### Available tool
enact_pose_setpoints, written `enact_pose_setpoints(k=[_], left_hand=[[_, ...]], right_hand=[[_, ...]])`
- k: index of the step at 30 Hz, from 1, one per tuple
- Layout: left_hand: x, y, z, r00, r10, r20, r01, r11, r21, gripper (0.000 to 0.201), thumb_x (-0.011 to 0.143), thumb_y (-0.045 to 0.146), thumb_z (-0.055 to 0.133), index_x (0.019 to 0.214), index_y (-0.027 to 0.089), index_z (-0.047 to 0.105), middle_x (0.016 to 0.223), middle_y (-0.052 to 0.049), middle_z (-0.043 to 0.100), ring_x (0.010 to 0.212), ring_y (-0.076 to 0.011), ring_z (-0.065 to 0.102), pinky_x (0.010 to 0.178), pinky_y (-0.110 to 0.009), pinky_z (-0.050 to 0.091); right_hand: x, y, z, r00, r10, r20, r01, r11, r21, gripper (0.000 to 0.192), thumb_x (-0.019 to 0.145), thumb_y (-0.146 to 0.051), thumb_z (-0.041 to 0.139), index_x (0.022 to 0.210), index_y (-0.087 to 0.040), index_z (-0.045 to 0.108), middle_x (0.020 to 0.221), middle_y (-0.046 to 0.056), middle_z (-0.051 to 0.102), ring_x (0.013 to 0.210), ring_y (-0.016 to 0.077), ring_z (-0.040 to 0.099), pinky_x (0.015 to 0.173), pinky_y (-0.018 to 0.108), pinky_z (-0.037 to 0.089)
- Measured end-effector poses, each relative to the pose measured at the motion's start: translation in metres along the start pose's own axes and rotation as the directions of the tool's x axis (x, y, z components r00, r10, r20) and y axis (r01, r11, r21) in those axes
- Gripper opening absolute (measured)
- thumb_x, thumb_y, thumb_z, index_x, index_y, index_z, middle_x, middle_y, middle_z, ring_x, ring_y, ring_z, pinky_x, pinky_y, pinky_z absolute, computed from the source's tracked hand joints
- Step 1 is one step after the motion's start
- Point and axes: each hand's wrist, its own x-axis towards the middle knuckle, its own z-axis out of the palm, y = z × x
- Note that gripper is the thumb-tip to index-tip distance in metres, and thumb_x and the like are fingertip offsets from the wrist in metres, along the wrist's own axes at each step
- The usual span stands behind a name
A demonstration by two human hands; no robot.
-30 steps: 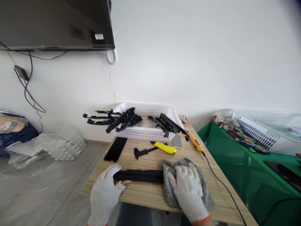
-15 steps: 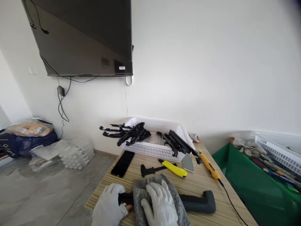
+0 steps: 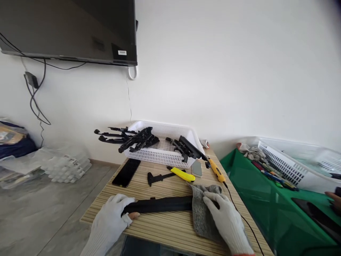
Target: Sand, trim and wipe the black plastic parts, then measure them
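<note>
My left hand (image 3: 115, 213), in a white glove with a bare thumb tip showing, is closed round the left end of a long black plastic part (image 3: 165, 205). The part lies across the front of the wooden table. My right hand (image 3: 222, 217), gloved too, grips a grey cloth (image 3: 201, 213) wrapped over the part's right end, which is hidden beneath it. Just behind the part are a black caliper (image 3: 157, 177) and a yellow utility knife (image 3: 183, 174).
A white plastic basket (image 3: 160, 156) holding black plastic parts stands at the table's back. A phone (image 3: 126, 172), a grey-green block (image 3: 197, 169) and a corded yellow tool (image 3: 216, 170) lie nearby. At right, another person's hand (image 3: 336, 201) shows by a green-covered table (image 3: 255, 199).
My right hand has moved the cloth rightward along the black part, from its middle to its right end. The left hand keeps its hold. The view has turned right and down.
</note>
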Motion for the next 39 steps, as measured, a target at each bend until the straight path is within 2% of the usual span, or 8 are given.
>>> enact_pose_setpoints(k=[7,12,15,18,22,29,35,39], left_hand=[[-0.003,-0.008,0.006,0.975,0.143,-0.171,-0.160,0.983,-0.088,0.023,0.087,0.030,0.056,0.096,0.034,0.076,0.104,0.000,0.072,0.092,-0.0183,0.067,0.080,-0.027,0.055],[-0.006,-0.007,0.008,0.955,0.158,-0.250,-0.182,0.980,-0.076,0.033,0.080,0.014,0.052,0.091,0.034,0.076,0.113,0.001,0.070,0.106,-0.0192,0.065,0.091,-0.030,0.054],[-0.010,-0.004,0.009,0.962,0.138,-0.237,-0.161,0.984,-0.079,0.034,0.078,0.011,0.050,0.085,0.033,0.075,0.113,0.001,0.069,0.108,-0.0197,0.063,0.090,-0.030,0.054],[-0.011,-0.001,0.007,0.963,0.139,-0.229,-0.163,0.982,-0.090,0.033,0.079,0.011,0.050,0.084,0.032,0.074,0.112,0.001,0.070,0.109,-0.0201,0.063,0.090,-0.032,0.053],[-0.012,0.000,0.007,0.959,0.138,-0.249,-0.166,0.981,-0.097,0.032,0.076,0.010,0.050,0.084,0.031,0.073,0.109,0.000,0.070,0.107,-0.0208,0.063,0.090,-0.033,0.053],[-0.016,0.000,0.005,0.945,0.134,-0.297,-0.159,0.985,-0.061,0.024,0.077,0.014,0.056,0.084,0.028,0.073,0.102,-0.002,0.071,0.098,-0.0211,0.064,0.086,-0.034,0.053],[-0.016,0.004,0.003,0.974,0.105,-0.203,-0.129,0.986,-0.109,0.016,0.078,0.014,0.055,0.078,0.025,0.067,0.098,-0.001,0.071,0.095,-0.0190,0.064,0.083,-0.031,0.053],[-0.016,0.007,0.004,0.958,0.010,-0.287,-0.083,0.966,-0.244,0.017,0.083,0.018,0.051,0.079,0.024,0.067,0.094,-0.002,0.071,0.088,-0.0178,0.066,0.079,-0.031,0.055]], right_hand=[[0.048,-0.034,-0.054,0.966,0.038,-0.256,-0.059,0.995,-0.077,0.043,0.085,-0.057,0.047,0.098,-0.030,0.077,0.113,0.007,0.070,0.105,0.0306,0.064,0.087,0.045,0.051],[0.054,-0.033,-0.038,0.989,-0.080,0.123,0.129,0.879,-0.459,0.047,0.081,-0.052,0.058,0.116,-0.024,0.074,0.115,0.019,0.069,0.105,0.0418,0.064,0.085,0.056,0.050],[0.036,-0.038,-0.017,0.966,-0.231,0.118,0.260,0.848,-0.463,0.044,0.082,-0.053,0.061,0.115,-0.025,0.073,0.118,0.018,0.068,0.108,0.0409,0.063,0.088,0.056,0.050],[0.026,-0.067,0.002,0.875,-0.465,0.135,0.484,0.840,-0.246,0.036,0.095,-0.046,0.048,0.119,-0.029,0.068,0.127,0.010,0.066,0.113,0.0292,0.063,0.098,0.046,0.048],[0.045,-0.115,0.037,0.660,-0.629,0.411,0.702,0.711,-0.039,0.031,0.096,-0.031,0.049,0.122,-0.027,0.066,0.129,0.004,0.065,0.119,0.0216,0.059,0.103,0.037,0.045],[0.070,-0.123,0.081,0.700,-0.515,0.495,0.657,0.736,-0.162,0.032,0.091,-0.013,0.048,0.116,-0.017,0.068,0.123,0.012,0.067,0.119,0.0276,0.056,0.105,0.042,0.039],[0.071,-0.105,0.071,0.699,-0.497,0.514,0.624,0.775,-0.100,0.022,0.089,-0.021,0.054,0.101,-0.022,0.072,0.108,0.005,0.069,0.106,0.0212,0.060,0.093,0.033,0.043],[0.073,-0.106,0.068,0.723,-0.450,0.524,0.590,0.797,-0.130,0.019,0.079,-0.022,0.060,0.093,-0.023,0.073,0.102,0.005,0.070,0.099,0.0232,0.062,0.083,0.033,0.043]])
